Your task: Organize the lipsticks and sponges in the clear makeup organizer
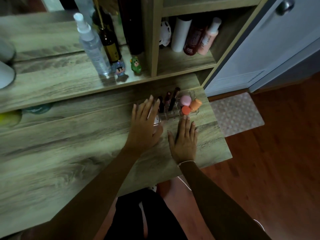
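The clear makeup organizer (173,115) sits far right on the tabletop (69,153), long axis left-right, holding lipsticks (167,103) and sponges (189,104). Left hand (144,125) covers its left end; right hand (184,141) just nearer. Both hands flat, empty.

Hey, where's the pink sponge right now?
The pink sponge sits in the organizer's right end, behind the red sponge, beside the orange sponge, right of the lipsticks.

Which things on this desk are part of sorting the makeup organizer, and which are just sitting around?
Part of the job:
clear organizer
dark lipsticks standing in it
pink sponge, orange sponge, red-orange sponge in it

Just sitting around:
spray bottle
brown bottle
two small figurines
bottles on the shelf
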